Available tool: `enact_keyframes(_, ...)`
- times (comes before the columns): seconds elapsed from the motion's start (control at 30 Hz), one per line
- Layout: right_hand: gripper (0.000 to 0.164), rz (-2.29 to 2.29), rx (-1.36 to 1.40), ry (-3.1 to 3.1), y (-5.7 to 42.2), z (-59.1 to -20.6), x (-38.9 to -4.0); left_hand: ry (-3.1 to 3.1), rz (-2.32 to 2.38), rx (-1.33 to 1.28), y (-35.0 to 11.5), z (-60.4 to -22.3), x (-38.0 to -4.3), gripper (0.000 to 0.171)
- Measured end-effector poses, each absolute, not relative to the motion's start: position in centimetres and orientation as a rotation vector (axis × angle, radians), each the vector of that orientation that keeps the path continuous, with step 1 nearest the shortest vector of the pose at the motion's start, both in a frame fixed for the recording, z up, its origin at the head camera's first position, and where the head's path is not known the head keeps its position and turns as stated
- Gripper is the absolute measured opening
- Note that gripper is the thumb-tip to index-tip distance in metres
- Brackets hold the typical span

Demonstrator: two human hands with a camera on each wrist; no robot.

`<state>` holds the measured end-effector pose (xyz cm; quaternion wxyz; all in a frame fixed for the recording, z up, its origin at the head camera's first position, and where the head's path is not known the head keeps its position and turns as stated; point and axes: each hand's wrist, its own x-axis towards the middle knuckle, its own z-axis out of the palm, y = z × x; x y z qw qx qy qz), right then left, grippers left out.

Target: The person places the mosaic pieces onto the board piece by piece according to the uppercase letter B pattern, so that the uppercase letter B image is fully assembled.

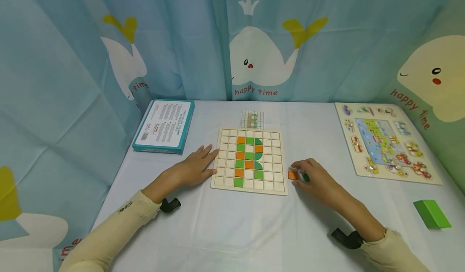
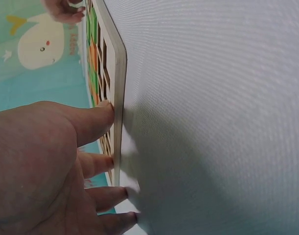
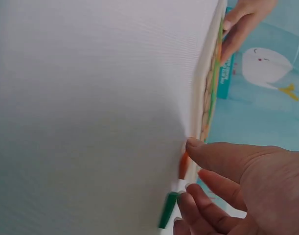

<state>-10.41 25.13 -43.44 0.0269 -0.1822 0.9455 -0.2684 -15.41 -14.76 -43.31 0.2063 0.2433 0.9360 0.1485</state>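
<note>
A square wooden grid board (image 1: 274, 189) lies flat on the table. Green and orange tiles (image 1: 249, 156) fill some of its cells, with rounded dark green pieces on the right side of the pattern. My left hand (image 1: 196, 166) rests at the board's left edge, fingers spread, the thumb touching the rim (image 2: 119, 88) in the left wrist view. To the right of the board, my right hand (image 1: 317, 181) pinches an orange square tile (image 1: 292, 175) between thumb and index finger. A dark green piece (image 3: 168, 209) lies under its other fingers.
A small printed pattern card (image 1: 252, 119) lies just behind the board. The blue and white box (image 1: 163, 126) sits at the back left. A picture puzzle board (image 1: 385, 143) lies at the right, and a green block (image 1: 432, 214) stands near the right edge.
</note>
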Motion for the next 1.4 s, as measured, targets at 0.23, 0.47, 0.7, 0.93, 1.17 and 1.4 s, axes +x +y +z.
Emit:
enact_keyframes(0.23, 0.025, -0.793, -0.551, 2.924, 25.3, -44.1, -10.8, 2.612, 0.414, 0.681, -14.9, -43.4, -15.4, 0.073)
enact_keyframes(0.47, 0.023, -0.790, -0.514, 2.893, 25.3, -44.1, -11.0, 2.613, 0.423, 0.685, -14.8, -43.4, -15.3, 0.073)
enact_keyframes(0.7, 0.023, -0.811, -0.520, 2.891, 25.5, -43.8, -12.0, 2.618, 0.415, 0.697, -14.9, -43.4, -15.4, 0.073)
enact_keyframes(0.93, 0.024, -0.838, -0.538, 2.925, 23.4, -43.3, -12.6, 2.612, 0.421, 0.691, -14.8, -43.2, -15.3, 0.073)
enact_keyframes(1.17, 0.023, -0.878, -0.723, 2.876, 19.2, -43.2, -11.3, 2.610, 0.424, 0.691, -14.9, -43.5, -15.4, 0.073)
enact_keyframes(1.4, 0.020, -0.770, -0.823, 2.911, 15.5, -43.8, -10.1, 2.609, 0.419, 0.692, -14.9, -43.7, -15.6, 0.073)
